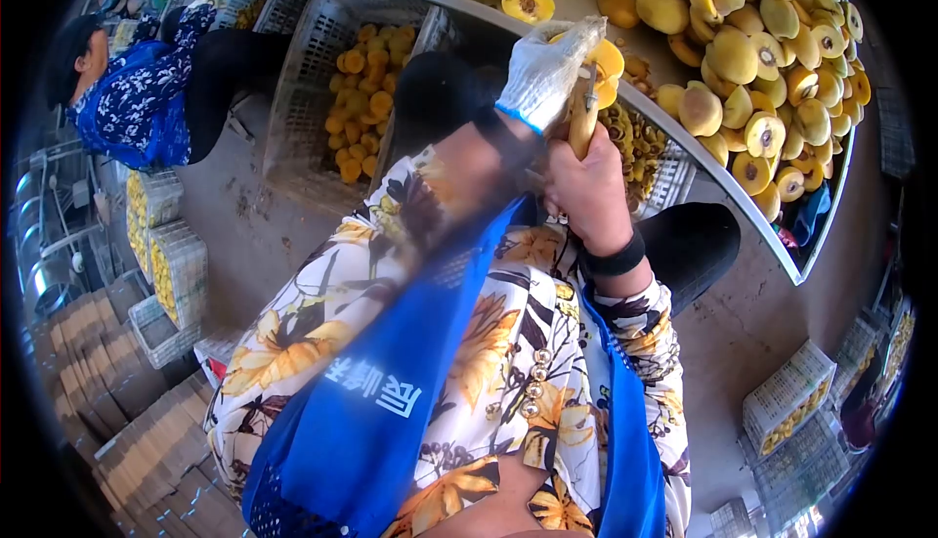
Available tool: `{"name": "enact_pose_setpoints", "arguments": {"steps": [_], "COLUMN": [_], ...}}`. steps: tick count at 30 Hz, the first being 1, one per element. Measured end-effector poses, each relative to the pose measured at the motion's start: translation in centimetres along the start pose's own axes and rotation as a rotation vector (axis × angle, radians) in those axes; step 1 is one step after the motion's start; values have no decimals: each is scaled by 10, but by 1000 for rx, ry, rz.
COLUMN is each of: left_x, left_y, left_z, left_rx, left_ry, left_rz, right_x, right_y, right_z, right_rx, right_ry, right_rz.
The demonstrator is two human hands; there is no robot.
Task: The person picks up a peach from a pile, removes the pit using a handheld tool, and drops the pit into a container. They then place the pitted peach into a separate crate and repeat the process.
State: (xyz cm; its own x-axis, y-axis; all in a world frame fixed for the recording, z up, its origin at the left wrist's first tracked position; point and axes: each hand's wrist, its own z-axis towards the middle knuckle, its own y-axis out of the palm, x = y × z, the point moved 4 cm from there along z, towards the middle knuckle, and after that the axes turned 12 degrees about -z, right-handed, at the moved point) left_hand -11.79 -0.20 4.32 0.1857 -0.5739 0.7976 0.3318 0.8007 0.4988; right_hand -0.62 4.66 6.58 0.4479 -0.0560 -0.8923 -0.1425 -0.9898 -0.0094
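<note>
My left hand [549, 71], in a white knitted glove with a blue cuff edge, is closed around a yellow peach half [609, 61]. Bare-skinned, my right hand [592, 178] grips a wooden-handled pitting tool [583, 120]. Its metal end meets the fruit at the gloved fingers; the exact contact is hidden. Just beyond both hands runs the metal rim of a table [674, 128] heaped with halved peaches [738, 54], many with stones showing. Below the hands, a crate [669, 178] holds brownish pits and scraps [633, 147].
A white crate [293, 128] of pitted peach halves [366, 98] stands left of my knees. Another person [132, 98] in a blue apron sits at far left. Stacked crates [176, 259] and flattened cardboard [147, 421] lie lower left; more crates [789, 396] stand at right.
</note>
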Motion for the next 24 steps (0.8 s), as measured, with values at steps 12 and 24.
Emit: {"name": "enact_pose_setpoints", "arguments": {"steps": [12, 24], "left_x": [5, -12], "left_y": [3, -4], "left_z": [-5, -16], "left_rx": [218, 115], "left_ry": [-556, -649], "left_rz": [-86, -360], "right_x": [1, 6], "right_y": [-1, 7], "right_z": [-6, -4], "right_rx": [-148, -181], "right_ry": [155, 168], "right_rz": [174, 127]}}
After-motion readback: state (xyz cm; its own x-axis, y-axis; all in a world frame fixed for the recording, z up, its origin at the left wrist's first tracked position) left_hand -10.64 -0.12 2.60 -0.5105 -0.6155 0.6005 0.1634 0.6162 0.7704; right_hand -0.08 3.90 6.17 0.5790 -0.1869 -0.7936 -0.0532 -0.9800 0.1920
